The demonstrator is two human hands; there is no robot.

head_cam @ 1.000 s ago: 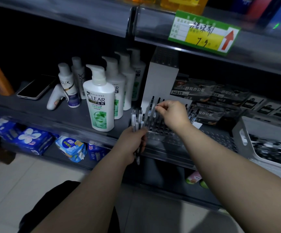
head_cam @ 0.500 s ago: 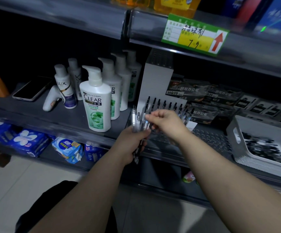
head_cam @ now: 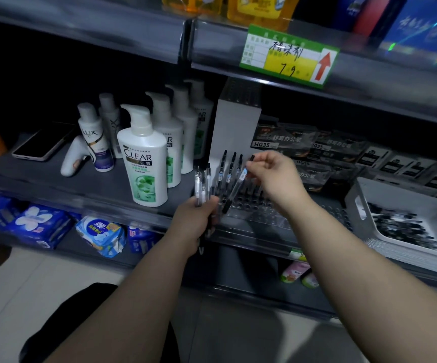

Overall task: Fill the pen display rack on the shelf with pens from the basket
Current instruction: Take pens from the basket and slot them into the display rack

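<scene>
One pen [head_cam: 237, 188] is pinched near its upper end by the fingers [head_cam: 258, 166] of the right hand [head_cam: 275, 176], above the clear pen display rack [head_cam: 254, 205] on the shelf [head_cam: 81, 184]. Its long axis is tilted: the cap end is up and right at the fingers, and the dark tip is down and left, just beside the left hand [head_cam: 196, 218] and over the front rows of holes. The open holes therefore lie below the fingers and slightly to the left. The left hand grips a bundle of spare pens [head_cam: 202, 183], upright, at the rack's left front edge. A few pens [head_cam: 233, 163] already stand in the rear row. The basket [head_cam: 353, 203], with more pens in it, sits well to the right. Judgement: the right hand is the nearer to the holes, and the pen needs bringing upright before it goes down into one.
</scene>
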